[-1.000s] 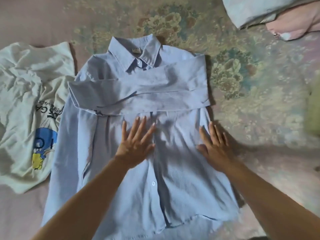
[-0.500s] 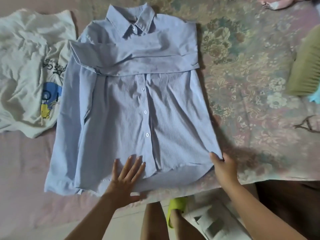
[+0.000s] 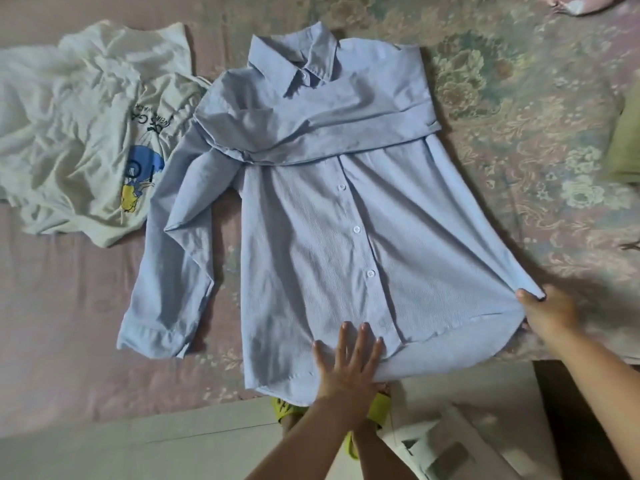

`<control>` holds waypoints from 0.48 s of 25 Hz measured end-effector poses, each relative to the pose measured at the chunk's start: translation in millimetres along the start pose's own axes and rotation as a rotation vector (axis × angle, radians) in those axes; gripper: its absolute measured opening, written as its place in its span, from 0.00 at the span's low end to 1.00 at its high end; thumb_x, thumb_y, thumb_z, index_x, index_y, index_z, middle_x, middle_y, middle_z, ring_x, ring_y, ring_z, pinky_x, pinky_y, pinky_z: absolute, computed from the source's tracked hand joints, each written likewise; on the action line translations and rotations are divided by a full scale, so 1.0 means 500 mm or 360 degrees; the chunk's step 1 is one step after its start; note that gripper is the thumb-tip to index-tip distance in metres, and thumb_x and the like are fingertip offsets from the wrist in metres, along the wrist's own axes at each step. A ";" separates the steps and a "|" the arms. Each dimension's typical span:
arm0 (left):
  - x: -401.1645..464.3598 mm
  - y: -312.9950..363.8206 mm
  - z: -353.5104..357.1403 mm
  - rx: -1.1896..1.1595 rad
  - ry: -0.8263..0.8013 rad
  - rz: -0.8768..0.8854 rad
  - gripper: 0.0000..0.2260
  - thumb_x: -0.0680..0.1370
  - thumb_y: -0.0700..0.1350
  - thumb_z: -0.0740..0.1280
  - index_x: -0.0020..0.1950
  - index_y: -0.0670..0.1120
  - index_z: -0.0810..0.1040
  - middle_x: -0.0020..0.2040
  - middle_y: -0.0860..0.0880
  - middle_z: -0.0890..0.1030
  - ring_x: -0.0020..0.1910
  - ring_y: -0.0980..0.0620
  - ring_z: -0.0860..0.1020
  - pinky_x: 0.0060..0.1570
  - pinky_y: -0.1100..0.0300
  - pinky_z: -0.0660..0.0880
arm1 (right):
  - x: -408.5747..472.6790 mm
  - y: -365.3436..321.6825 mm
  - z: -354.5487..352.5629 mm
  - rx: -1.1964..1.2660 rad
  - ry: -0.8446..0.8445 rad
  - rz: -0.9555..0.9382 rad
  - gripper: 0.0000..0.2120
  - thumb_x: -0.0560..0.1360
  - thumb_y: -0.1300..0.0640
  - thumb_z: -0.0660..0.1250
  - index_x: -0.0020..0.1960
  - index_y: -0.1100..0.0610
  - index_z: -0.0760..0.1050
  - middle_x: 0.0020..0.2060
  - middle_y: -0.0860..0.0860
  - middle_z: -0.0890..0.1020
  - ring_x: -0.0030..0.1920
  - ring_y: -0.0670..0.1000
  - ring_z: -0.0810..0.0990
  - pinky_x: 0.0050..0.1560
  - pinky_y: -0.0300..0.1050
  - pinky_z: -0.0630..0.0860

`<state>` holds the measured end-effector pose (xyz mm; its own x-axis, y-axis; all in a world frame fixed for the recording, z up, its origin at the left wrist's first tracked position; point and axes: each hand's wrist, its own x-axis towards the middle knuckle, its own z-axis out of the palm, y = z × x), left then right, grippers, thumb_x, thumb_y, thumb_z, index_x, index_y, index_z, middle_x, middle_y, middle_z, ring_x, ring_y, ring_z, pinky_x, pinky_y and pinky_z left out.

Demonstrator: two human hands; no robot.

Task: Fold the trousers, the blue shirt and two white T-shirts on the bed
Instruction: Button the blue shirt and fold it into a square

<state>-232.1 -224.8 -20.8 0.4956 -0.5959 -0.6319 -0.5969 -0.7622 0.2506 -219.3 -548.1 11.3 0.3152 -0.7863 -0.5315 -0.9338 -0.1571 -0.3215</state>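
The blue shirt (image 3: 311, 216) lies face up on the bed, collar at the far end, with one sleeve folded across the chest and the other sleeve trailing down its left side. My left hand (image 3: 348, 358) presses flat with straight fingers on the shirt's bottom hem, near the button placket. My right hand (image 3: 547, 311) pinches the shirt's bottom right corner at the bed's edge. A crumpled white T-shirt (image 3: 79, 133) with a blue and yellow cartoon print lies to the left of the shirt.
The bed (image 3: 519, 116) has a floral cover on the right and a plain pink sheet (image 3: 62, 306) on the left. A green item (image 3: 623, 143) sits at the right edge, pink cloth (image 3: 588, 3) at the top right. Below the bed's edge are floor, green slippers (image 3: 379, 408) and a white box (image 3: 446, 455).
The left side of the shirt has shifted right, leaving the left sleeve lying apart on the sheet. My hands stay at the hem, the right one gripping the corner.
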 end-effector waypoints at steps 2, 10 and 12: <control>-0.013 -0.011 0.010 0.0022 0.0282 0.0051 0.35 0.76 0.65 0.49 0.76 0.52 0.36 0.76 0.46 0.32 0.74 0.41 0.35 0.63 0.25 0.42 | -0.012 0.004 0.018 -0.0057 0.0079 0.0068 0.12 0.77 0.58 0.64 0.51 0.68 0.70 0.47 0.66 0.77 0.47 0.65 0.77 0.47 0.56 0.73; -0.054 -0.243 0.058 0.0235 0.0552 -0.0029 0.30 0.75 0.63 0.54 0.76 0.55 0.56 0.76 0.43 0.59 0.75 0.38 0.53 0.64 0.28 0.52 | -0.182 -0.108 0.264 -0.0983 0.0184 -0.1750 0.27 0.77 0.44 0.51 0.74 0.51 0.57 0.73 0.59 0.58 0.72 0.62 0.57 0.68 0.64 0.53; -0.059 -0.240 0.088 0.0186 0.0470 -0.0094 0.29 0.76 0.63 0.51 0.76 0.56 0.54 0.77 0.44 0.57 0.74 0.38 0.52 0.64 0.30 0.51 | -0.203 -0.099 0.343 -0.1307 -0.0087 -0.1864 0.29 0.77 0.38 0.44 0.76 0.46 0.49 0.76 0.54 0.52 0.74 0.60 0.53 0.66 0.69 0.48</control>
<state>-203.0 -104.6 -64.4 0.6829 -0.6125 -0.3981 -0.6219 -0.7734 0.1231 -176.2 -358.1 -53.1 0.9469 0.0565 -0.3166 0.0389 -0.9973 -0.0615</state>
